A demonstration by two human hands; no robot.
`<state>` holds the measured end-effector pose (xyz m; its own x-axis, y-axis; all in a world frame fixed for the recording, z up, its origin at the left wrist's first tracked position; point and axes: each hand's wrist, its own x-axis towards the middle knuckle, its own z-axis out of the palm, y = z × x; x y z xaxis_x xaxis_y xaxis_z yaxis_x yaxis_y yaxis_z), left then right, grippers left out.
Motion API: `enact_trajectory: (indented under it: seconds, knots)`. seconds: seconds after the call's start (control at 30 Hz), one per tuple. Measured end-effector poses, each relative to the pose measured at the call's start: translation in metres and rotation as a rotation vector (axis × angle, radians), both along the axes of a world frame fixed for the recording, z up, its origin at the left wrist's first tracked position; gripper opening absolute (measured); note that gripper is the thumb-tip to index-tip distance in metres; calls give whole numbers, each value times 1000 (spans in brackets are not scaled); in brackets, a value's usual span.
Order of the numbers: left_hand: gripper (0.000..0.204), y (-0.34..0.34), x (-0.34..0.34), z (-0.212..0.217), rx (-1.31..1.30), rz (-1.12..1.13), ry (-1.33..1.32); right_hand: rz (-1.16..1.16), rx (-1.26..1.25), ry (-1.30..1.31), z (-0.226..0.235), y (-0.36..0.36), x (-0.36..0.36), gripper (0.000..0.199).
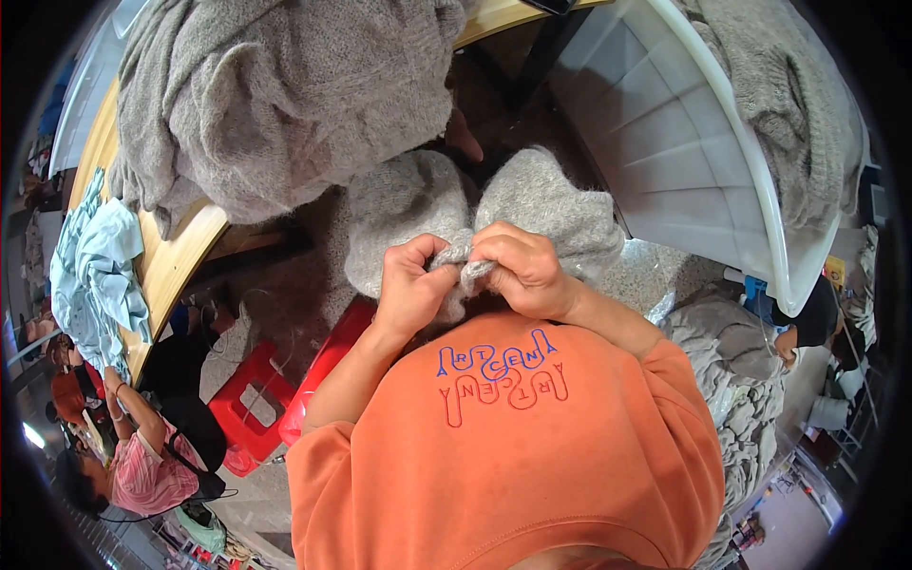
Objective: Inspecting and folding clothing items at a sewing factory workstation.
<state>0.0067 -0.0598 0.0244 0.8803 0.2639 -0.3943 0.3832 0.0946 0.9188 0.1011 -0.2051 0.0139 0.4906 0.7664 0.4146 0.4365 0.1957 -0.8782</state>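
Observation:
A fuzzy grey knitted garment hangs over my lap, its other part spreading out beyond my right hand. Both hands are close together in front of my chest, pinching a gathered edge of the knit. My left hand is closed on the edge, thumb uppermost. My right hand grips the same edge beside it, fingers curled and a small fold of knit showing under them. Which part of the garment this edge belongs to, I cannot tell.
A heap of grey knitwear covers the wooden table ahead. At right stands a translucent plastic bin with more grey knits. Left are a red plastic stool, pale blue cloth and a person in pink. Grey garments lie at lower right.

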Motion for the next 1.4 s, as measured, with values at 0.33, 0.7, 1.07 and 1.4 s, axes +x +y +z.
enact_trajectory:
  seconds: [0.33,0.7,1.07,1.4]
  knots:
    - [7,2,-1,-2,-453,-63,-79,-124,16,-32,-6,1,-1,21]
    - [8,-5,3,-6,-410,115,-206,-182,98,-440,-6,1,1,21]
    - [11,-5,-7,-9,77,77,-231,-72,-14,-233,-9,7,4,22]
    - [12,-6,-7,-8,455,55,-437,134,-412,708,8,10,13,11]
